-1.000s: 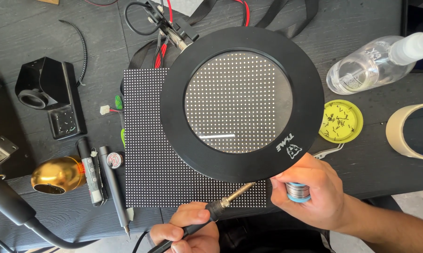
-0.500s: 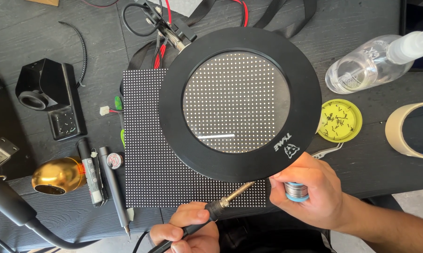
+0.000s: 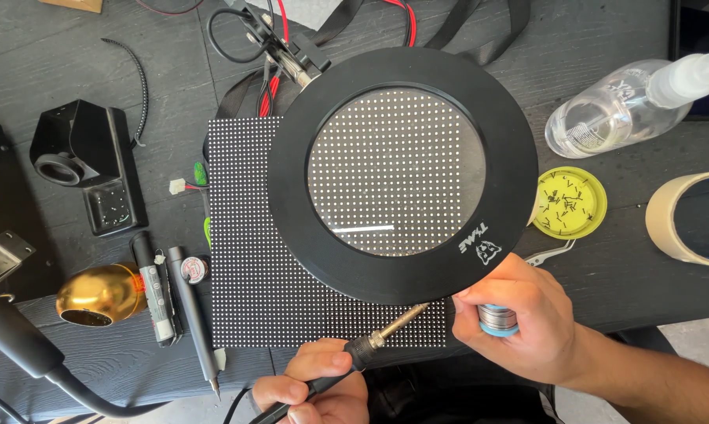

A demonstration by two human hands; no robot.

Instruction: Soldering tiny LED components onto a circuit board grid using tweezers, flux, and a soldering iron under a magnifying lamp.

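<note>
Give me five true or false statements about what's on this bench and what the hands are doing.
1. The left hand holds a soldering iron. True.
2. The right hand holds a screwdriver. False: it grips a solder spool.
3. A round magnifier sits above the dotted panel. True.
4. The yellow lid is empty. False: it holds small dark bits.
5. The spray bottle stands upright. False: it lies on its side.

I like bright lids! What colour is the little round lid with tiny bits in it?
Yellow lid, seen in the head view.
</note>
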